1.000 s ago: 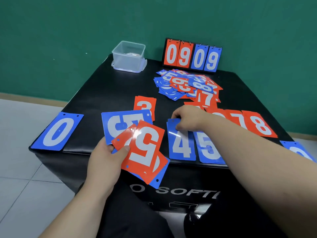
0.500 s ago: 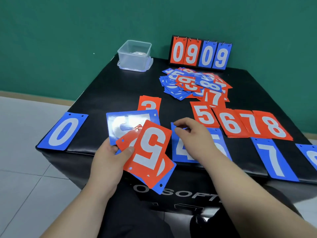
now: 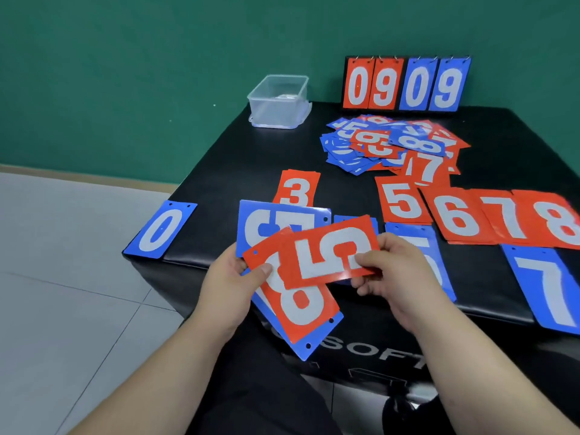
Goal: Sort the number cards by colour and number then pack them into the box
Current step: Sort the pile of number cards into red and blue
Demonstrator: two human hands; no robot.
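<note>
Looked like a gym or sports room: black padded box (image 3: 251, 158) lettered "SOFT" up near, flip scoreboard (image 3: 405, 84) at its far edge, plain green wall (image 3: 125, 73) beyond, grey tiled floor (image 3: 62, 293) left.

A black padded worktop (image 3: 251, 158) fills the middle, with part of a white printed word, "SOFT", on its front face. At its far edge a black flip scoreboard stand (image 3: 406, 84) stands upright against a plain dark green wall (image 3: 125, 73), showing 0 9 0 9. To the left lies a pale grey tiled floor (image 3: 62, 277), with a beige skirting strip (image 3: 78, 175) where it meets the wall. Dark trousers (image 3: 251, 397) show at the bottom.
</note>
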